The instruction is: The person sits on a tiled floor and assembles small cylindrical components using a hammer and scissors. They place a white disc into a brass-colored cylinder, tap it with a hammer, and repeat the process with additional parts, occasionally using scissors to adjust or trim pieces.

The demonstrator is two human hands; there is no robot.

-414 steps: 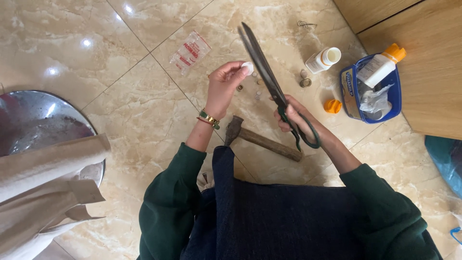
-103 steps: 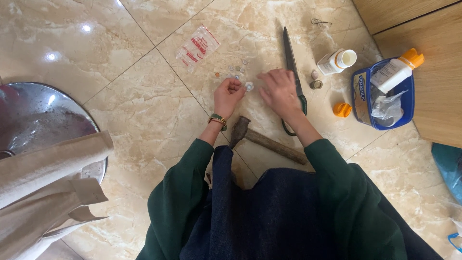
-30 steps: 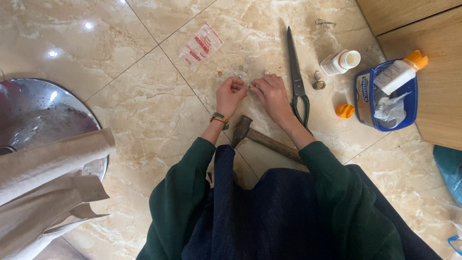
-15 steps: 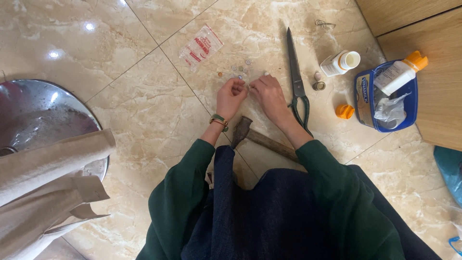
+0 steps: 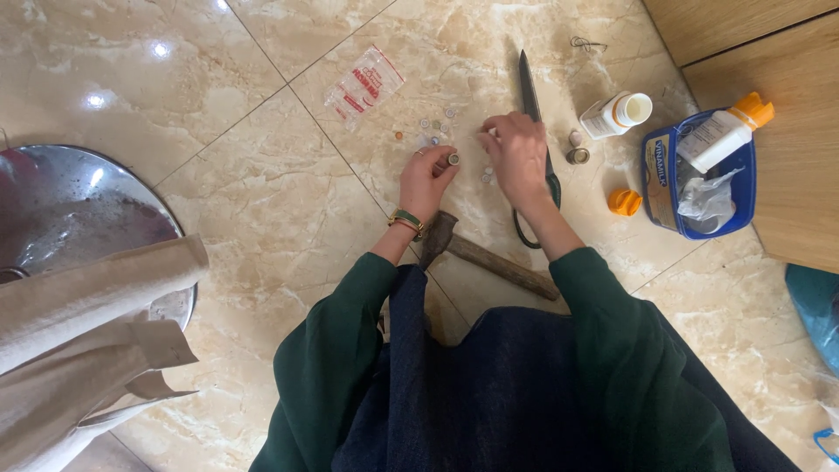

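Fabric (image 5: pixel 83 323), beige and folded, lies at the far left of my view over the rim of a steel basin (image 5: pixel 52 210), and further right a small clear packet (image 5: pixel 365 83) with red print rests flat on the marble floor (image 5: pixel 218 52). Next comes the left hand (image 5: pixel 426 177), wearing a bracelet at the wrist, with its fingertips pinched narrow on a small round metal snap piece (image 5: pixel 454 159) just above the tile. I judge that piece to be light, hard and smooth, so it would slip easily; I would grip it by its rim between thumb and forefinger, as the hand does now. More of these scattered snap parts (image 5: pixel 437 127) lie loose on the floor just beyond the knuckles, tiny and apt to roll or skate on the polished tile. A hammer (image 5: pixel 485 255) with a wooden handle lies below the hands, close to the dark denim lap. The right hand (image 5: pixel 517 157) hovers near the left, fingers curled close together at the tips; whether they hold anything I cannot tell. Behind it lie long black scissors (image 5: pixel 529 87), then a white bottle (image 5: pixel 614 115) on its side, an orange cap (image 5: pixel 625 202), and a blue tray (image 5: pixel 699 175) holding another bottle.
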